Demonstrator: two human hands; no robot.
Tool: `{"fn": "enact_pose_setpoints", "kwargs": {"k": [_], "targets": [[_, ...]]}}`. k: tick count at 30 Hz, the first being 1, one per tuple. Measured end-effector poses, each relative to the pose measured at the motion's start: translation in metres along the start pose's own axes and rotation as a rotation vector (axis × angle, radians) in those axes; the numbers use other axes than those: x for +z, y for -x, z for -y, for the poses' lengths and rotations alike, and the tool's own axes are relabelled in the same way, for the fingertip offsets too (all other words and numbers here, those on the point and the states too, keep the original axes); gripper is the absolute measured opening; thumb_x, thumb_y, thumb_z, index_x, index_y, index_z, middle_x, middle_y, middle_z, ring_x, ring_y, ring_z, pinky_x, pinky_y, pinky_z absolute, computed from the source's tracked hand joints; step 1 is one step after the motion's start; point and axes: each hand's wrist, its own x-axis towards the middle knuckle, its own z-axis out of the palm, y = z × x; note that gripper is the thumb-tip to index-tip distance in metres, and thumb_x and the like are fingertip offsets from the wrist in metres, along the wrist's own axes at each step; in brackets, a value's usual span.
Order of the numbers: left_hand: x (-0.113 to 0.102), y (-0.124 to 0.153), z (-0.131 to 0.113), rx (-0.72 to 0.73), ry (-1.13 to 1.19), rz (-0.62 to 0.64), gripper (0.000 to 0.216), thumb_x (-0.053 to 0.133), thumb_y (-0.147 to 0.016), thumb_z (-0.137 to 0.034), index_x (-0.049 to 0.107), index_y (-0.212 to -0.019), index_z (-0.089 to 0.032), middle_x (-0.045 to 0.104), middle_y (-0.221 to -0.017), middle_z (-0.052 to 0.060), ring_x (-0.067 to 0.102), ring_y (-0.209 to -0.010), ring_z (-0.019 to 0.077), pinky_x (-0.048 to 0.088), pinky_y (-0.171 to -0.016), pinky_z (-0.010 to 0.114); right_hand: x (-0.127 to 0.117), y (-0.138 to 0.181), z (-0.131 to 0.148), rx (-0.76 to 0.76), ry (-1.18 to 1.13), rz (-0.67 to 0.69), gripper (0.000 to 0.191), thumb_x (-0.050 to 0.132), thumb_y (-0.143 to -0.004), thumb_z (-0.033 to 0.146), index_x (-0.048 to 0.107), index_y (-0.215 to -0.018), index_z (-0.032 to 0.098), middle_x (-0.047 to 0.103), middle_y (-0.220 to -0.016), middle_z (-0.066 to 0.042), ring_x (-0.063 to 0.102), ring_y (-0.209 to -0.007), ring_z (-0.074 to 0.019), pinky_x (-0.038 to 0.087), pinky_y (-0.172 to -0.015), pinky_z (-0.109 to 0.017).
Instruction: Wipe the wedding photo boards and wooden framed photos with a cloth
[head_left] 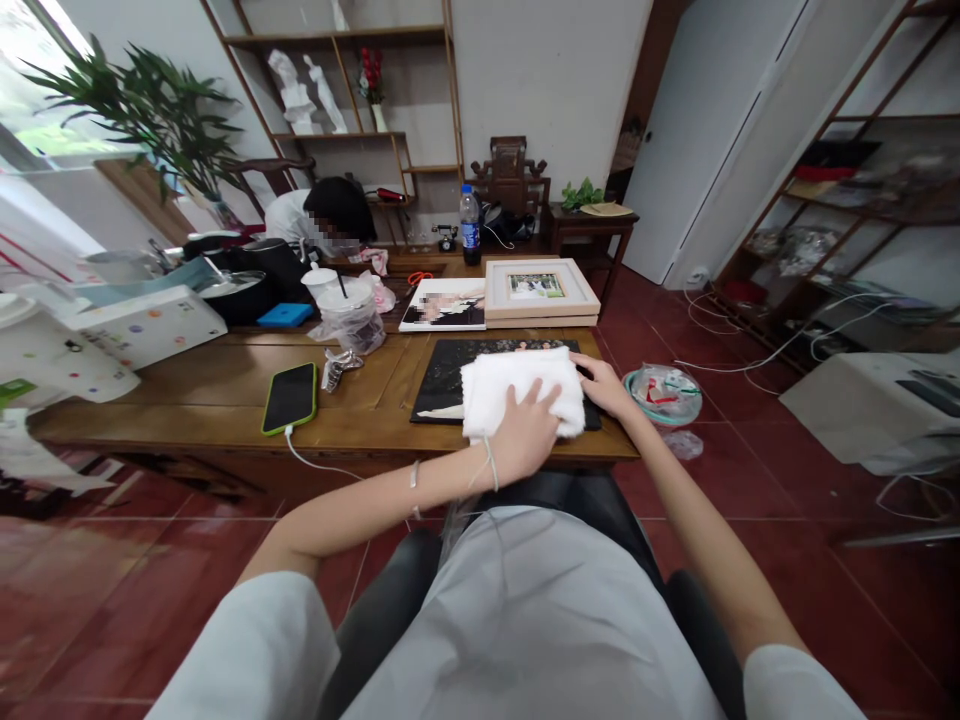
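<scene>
A folded white cloth (pixel 510 385) lies on a flat dark picture panel (pixel 442 385) at the near edge of the wooden table (pixel 225 390). My left hand (pixel 525 430) rests flat on the cloth's near side, fingers stretched out over it. My right hand (pixel 606 385) lies at the cloth's right edge, fingers spread and touching the cloth and the panel's right end. Neither hand grips anything.
A phone in a green case (pixel 290 397) lies charging to the left. Behind the panel are a framed photo (pixel 538 288), an unframed print (pixel 444 305), a bottle (pixel 469 228) and plastic cups (pixel 349 310). Another person (pixel 322 215) sits at the far side. A bin (pixel 664 393) stands right of the table.
</scene>
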Motion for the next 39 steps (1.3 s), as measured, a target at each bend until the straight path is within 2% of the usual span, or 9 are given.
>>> {"fn": "enact_pose_setpoints", "kwargs": {"k": [4, 7, 13, 16, 19, 25, 30, 34, 39], "targets": [[-0.011, 0.027, -0.02, 0.115, -0.01, 0.075, 0.028, 0.048, -0.091, -0.022, 0.071, -0.107, -0.021, 0.034, -0.155, 0.007, 0.029, -0.141, 0.0373, 0.036, -0.104, 0.061, -0.002, 0.0, 0.0, -0.028, -0.069, 0.023, 0.032, 0.059, -0.081, 0.027, 0.072, -0.11, 0.022, 0.066, -0.126, -0.008, 0.056, -0.124, -0.0266, 0.038, -0.109, -0.045], [-0.013, 0.024, -0.015, 0.121, 0.007, 0.081, 0.03, 0.046, -0.093, -0.022, 0.068, -0.113, -0.019, 0.034, -0.155, 0.007, 0.028, -0.141, 0.0356, 0.037, -0.104, 0.061, -0.002, 0.001, 0.0, -0.03, -0.064, 0.025, 0.033, 0.059, -0.08, 0.026, 0.072, -0.11, 0.021, 0.066, -0.126, -0.009, 0.056, -0.124, -0.0271, 0.038, -0.109, -0.046], [-0.008, -0.019, 0.029, -0.003, 0.061, 0.043, 0.029, 0.045, -0.094, -0.021, 0.062, -0.117, -0.02, 0.042, -0.149, 0.01, 0.036, -0.138, 0.0331, 0.041, -0.102, 0.058, 0.001, 0.0, 0.001, -0.004, 0.021, 0.009, 0.037, 0.053, -0.082, 0.02, 0.071, -0.114, 0.024, 0.065, -0.128, -0.004, 0.057, -0.123, -0.025, 0.037, -0.11, -0.046], [-0.005, -0.048, 0.056, -0.086, 0.101, 0.026, 0.029, 0.044, -0.096, -0.025, 0.062, -0.117, -0.017, 0.053, -0.138, 0.015, 0.049, -0.127, 0.0319, 0.044, -0.099, 0.049, 0.002, 0.0, 0.0, 0.001, 0.027, 0.003, 0.033, 0.054, -0.084, 0.022, 0.072, -0.111, 0.025, 0.065, -0.128, -0.004, 0.057, -0.123, -0.0242, 0.036, -0.112, -0.046], [0.001, -0.077, 0.078, -0.073, 0.206, -0.024, 0.034, 0.04, -0.099, -0.033, 0.064, -0.114, -0.015, 0.064, -0.122, 0.014, 0.06, -0.112, 0.0281, 0.045, -0.095, 0.038, 0.003, 0.001, -0.001, -0.015, 0.023, -0.004, 0.031, 0.054, -0.085, 0.023, 0.072, -0.109, 0.026, 0.066, -0.126, -0.003, 0.057, -0.123, -0.0236, 0.036, -0.112, -0.045], [0.012, -0.107, 0.084, -0.014, 0.302, -0.084, 0.043, 0.034, -0.101, -0.042, 0.066, -0.108, -0.013, 0.069, -0.111, 0.011, 0.063, -0.102, 0.0258, 0.044, -0.091, 0.032, 0.003, 0.001, -0.002, -0.008, 0.081, 0.002, 0.032, 0.053, -0.086, 0.023, 0.07, -0.113, 0.025, 0.068, -0.123, -0.003, 0.059, -0.119, -0.0232, 0.038, -0.11, -0.043], [0.011, -0.094, 0.071, -0.091, 0.181, -0.062, 0.037, 0.036, -0.1, -0.031, 0.064, -0.114, -0.012, 0.063, -0.122, 0.016, 0.059, -0.112, 0.028, 0.043, -0.096, 0.038, 0.003, 0.001, 0.001, -0.013, 0.083, -0.004, 0.034, 0.051, -0.086, 0.023, 0.069, -0.115, 0.023, 0.068, -0.123, -0.005, 0.059, -0.118, -0.024, 0.038, -0.109, -0.044], [0.011, -0.068, 0.051, -0.17, 0.069, -0.061, 0.031, 0.043, -0.094, -0.021, 0.064, -0.117, -0.014, 0.05, -0.141, 0.015, 0.042, -0.131, 0.0323, 0.039, -0.102, 0.05, 0.003, 0.0, 0.005, -0.033, 0.058, -0.044, 0.035, 0.053, -0.085, 0.024, 0.067, -0.117, 0.023, 0.065, -0.127, -0.006, 0.058, -0.121, -0.0241, 0.037, -0.109, -0.044], [0.003, -0.018, 0.008, -0.058, 0.014, -0.042, 0.032, 0.043, -0.093, -0.02, 0.066, -0.116, -0.018, 0.042, -0.15, 0.009, 0.035, -0.138, 0.0321, 0.036, -0.106, 0.053, 0.002, 0.0, 0.006, -0.048, -0.041, -0.072, 0.039, 0.051, -0.087, 0.028, 0.062, -0.125, 0.024, 0.06, -0.135, -0.006, 0.053, -0.127, -0.0224, 0.036, -0.111, -0.041]]}}
